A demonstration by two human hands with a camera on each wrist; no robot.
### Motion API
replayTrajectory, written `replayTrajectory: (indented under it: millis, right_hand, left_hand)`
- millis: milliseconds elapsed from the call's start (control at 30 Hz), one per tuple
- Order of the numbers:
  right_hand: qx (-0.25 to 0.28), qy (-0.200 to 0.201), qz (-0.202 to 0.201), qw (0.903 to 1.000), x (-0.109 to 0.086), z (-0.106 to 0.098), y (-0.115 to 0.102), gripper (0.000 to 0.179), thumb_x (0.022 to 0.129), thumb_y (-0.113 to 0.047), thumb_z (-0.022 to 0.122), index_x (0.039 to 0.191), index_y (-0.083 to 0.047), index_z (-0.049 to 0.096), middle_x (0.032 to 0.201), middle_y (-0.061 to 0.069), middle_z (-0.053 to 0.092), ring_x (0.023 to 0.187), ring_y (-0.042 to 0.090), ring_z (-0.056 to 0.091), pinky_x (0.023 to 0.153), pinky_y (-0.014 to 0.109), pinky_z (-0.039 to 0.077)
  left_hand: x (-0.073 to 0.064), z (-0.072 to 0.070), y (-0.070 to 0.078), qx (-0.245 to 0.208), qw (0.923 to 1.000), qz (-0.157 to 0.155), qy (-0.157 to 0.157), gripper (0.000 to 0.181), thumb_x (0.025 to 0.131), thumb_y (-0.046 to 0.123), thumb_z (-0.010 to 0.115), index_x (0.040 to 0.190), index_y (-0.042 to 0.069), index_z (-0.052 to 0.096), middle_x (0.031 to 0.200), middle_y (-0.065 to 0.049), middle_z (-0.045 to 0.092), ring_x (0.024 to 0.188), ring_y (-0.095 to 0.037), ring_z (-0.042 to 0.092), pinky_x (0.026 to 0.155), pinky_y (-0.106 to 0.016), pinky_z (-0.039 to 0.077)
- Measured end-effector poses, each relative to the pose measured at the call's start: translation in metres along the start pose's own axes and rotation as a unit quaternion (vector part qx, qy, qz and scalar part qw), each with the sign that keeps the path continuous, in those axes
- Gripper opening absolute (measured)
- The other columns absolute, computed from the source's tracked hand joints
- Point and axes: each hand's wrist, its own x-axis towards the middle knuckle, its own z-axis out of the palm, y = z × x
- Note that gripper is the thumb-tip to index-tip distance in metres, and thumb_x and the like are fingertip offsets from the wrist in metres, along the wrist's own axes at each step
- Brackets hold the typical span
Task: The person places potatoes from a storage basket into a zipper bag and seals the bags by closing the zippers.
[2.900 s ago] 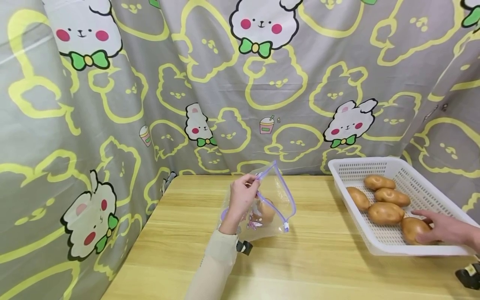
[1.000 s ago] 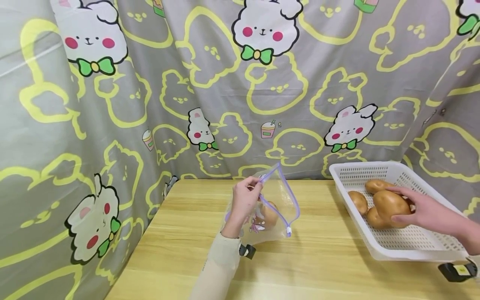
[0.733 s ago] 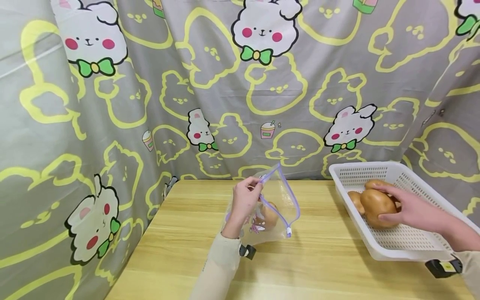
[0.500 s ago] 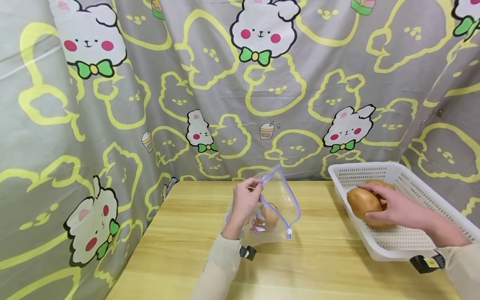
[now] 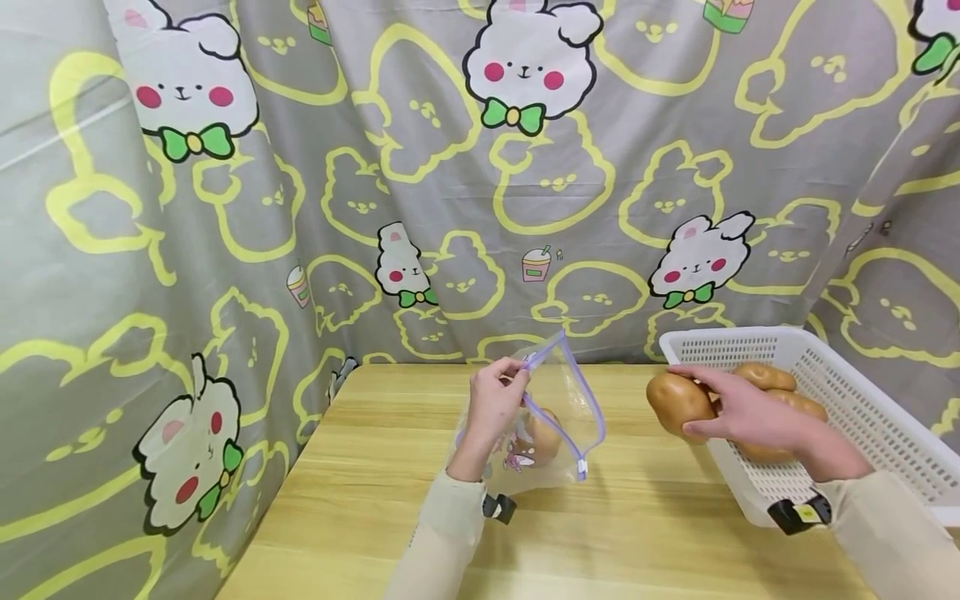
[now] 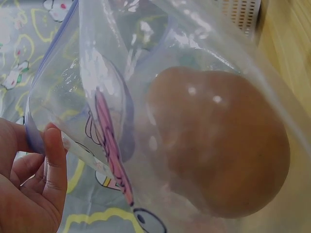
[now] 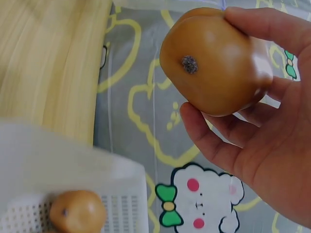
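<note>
My left hand [image 5: 497,402] pinches the purple zip edge of a clear zip bag [image 5: 558,383], whose mouth gapes toward the right. Through the plastic a brown potato [image 6: 223,145] shows inside the bag, low down. A white slider sits at the near end of the zip. My right hand [image 5: 757,417] grips another potato [image 5: 678,404] between thumb and fingers, held at the left rim of the white basket [image 5: 738,492]. In the right wrist view this potato [image 7: 214,63] has a dark, rough spot on its end.
Several potatoes [image 5: 765,377] lie in the perforated basket at the right, partly covered by my right hand. The wooden table [image 5: 360,500] stretches under everything. A grey patterned curtain [image 5: 450,183] hangs behind and at both sides.
My right hand has taken the potato from the basket's near end and carried it up and left, over the rim. The left hand has stayed at the bag.
</note>
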Motion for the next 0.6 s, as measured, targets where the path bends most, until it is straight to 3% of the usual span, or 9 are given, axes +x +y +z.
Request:
replayTrajectory:
  millis: [133, 600]
  right_hand:
    - [0.03, -0.013, -0.001, 0.9995, 0.01, 0.005, -0.007, 0.072, 0.079, -0.019, 0.077, 0.139, -0.003, 0.039, 0.122, 0.016, 0.053, 0.095, 0.012, 0.055, 0.073, 0.026, 0.052]
    - [0.057, -0.032, -0.021, 0.9976, 0.033, 0.021, -0.015, 0.072, 0.077, -0.015, 0.078, 0.139, -0.009, 0.041, 0.113, 0.011, 0.057, 0.089, 0.015, 0.058, 0.069, 0.028, 0.052]
  left_hand:
    - [0.0, 0.0, 0.0, -0.001, 1.0, 0.002, -0.001, 0.01, 0.087, 0.004, 0.062, 0.091, 0.001, 0.071, 0.074, -0.006, 0.064, 0.05, -0.009, 0.056, 0.046, -0.026, 0.054]
    - [0.001, 0.005, -0.001, 0.004, 1.0, -0.003, 0.0, 0.009, 0.087, 0.005, 0.063, 0.09, 0.002, 0.071, 0.073, -0.004, 0.063, 0.051, -0.01, 0.056, 0.046, -0.027, 0.054]
